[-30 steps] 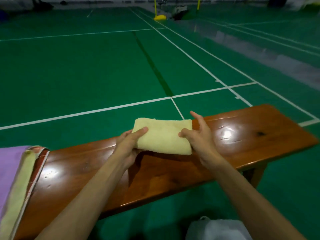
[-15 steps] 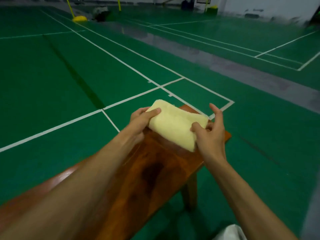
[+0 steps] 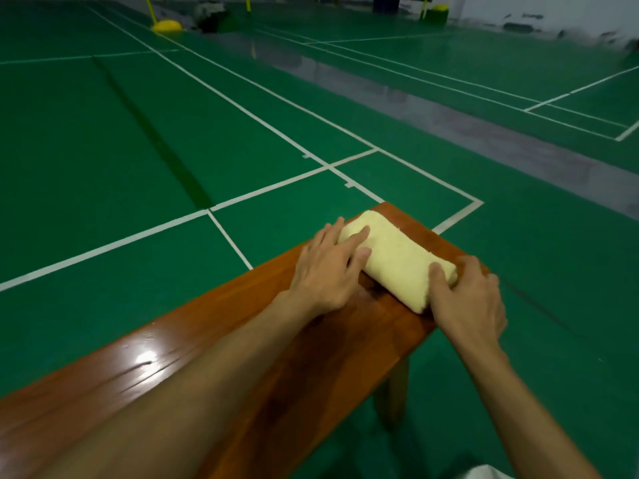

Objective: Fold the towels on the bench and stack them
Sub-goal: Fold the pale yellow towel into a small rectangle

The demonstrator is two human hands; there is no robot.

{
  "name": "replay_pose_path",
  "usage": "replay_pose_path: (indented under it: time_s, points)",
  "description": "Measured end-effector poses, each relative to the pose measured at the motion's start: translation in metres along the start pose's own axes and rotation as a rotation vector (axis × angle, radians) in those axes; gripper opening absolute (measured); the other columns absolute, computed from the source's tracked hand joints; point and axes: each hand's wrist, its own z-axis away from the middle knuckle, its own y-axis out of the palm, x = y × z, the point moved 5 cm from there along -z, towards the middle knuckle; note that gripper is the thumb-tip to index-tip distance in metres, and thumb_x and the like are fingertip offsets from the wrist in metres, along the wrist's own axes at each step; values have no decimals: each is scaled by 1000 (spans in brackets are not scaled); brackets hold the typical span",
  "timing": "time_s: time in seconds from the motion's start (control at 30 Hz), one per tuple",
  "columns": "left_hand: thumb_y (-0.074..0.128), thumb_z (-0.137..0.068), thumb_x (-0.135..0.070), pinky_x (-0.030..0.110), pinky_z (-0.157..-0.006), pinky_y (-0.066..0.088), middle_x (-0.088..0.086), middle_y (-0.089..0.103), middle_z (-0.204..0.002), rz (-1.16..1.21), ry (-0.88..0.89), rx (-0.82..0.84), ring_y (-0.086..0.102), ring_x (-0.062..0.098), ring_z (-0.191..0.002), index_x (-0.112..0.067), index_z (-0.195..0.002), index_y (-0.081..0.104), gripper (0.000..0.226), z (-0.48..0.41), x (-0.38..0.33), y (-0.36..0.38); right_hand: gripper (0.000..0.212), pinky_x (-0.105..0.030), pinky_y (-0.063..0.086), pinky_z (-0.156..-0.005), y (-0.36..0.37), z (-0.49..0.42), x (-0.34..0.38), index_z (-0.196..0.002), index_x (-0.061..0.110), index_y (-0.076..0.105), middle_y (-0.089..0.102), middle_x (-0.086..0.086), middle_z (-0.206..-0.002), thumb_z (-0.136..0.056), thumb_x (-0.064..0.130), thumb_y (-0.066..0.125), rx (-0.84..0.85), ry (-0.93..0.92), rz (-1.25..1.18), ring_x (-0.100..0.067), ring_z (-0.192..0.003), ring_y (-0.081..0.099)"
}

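Observation:
A folded pale yellow towel lies flat on the right end of the glossy brown wooden bench. My left hand rests on the towel's far left end with its fingers stretched out over the cloth. My right hand holds the near right end, thumb on top and fingers curled round the edge. No other towels are in view.
The bench's right end lies just past the towel, with a bench leg below it. Green court floor with white lines surrounds the bench. A yellow post base stands far back. A white object shows at the bottom edge.
Both hands carried the folded towel rightward along the bench and lowered it onto the right end. The view turned right, so the towels at the left end left the frame.

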Motion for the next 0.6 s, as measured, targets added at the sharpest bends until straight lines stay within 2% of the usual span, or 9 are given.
replay_pose_path:
  time_s: [0.13,0.2,0.33,0.43,0.5,0.6]
  points:
    - [27,-107,-60,51,-127,13,-4,11,-172,10,-45,-54,11,22,-158,-45,-161,23,56,63,12,-49,43,-47,45,-89,-19,30,3,-139,15,54,48,-21,-128,-101,36,46,-91,-93,-11,-41,-117,48]
    - [28,-105,-62,52,-126,14,-4,12,-172,-18,-64,-77,13,21,-157,-46,-161,21,59,102,27,-67,53,-52,45,-97,-22,51,17,-143,11,51,48,-22,-138,-99,39,40,-64,-212,28,-41,-123,45]
    - [22,-98,-73,49,-125,20,-3,13,-172,-72,-116,-99,15,22,-157,-45,-162,19,69,182,64,-93,62,-59,33,-117,-8,113,73,-153,16,40,36,-16,-160,-101,49,42,133,-446,76,-36,-146,33]
    - [27,-100,-72,46,-124,18,-3,11,-173,-111,-188,-107,15,23,-157,-45,-162,19,68,244,91,-112,73,-57,28,-121,13,176,122,-155,23,35,29,-8,-166,-95,63,33,321,-674,82,-28,-152,26]
    - [28,-99,-75,44,-124,17,-2,12,-173,-143,-236,-123,15,24,-156,-45,-162,19,71,287,108,-132,75,-56,25,-122,26,222,152,-156,26,29,22,-4,-168,-92,65,31,437,-784,75,-27,-155,21]
    - [19,-89,-82,44,-123,19,-3,16,-172,-165,-305,-168,18,23,-155,-43,-162,21,83,357,136,-168,79,-53,18,-125,38,295,193,-160,29,22,14,-2,-171,-90,64,33,564,-907,67,-25,-157,13]
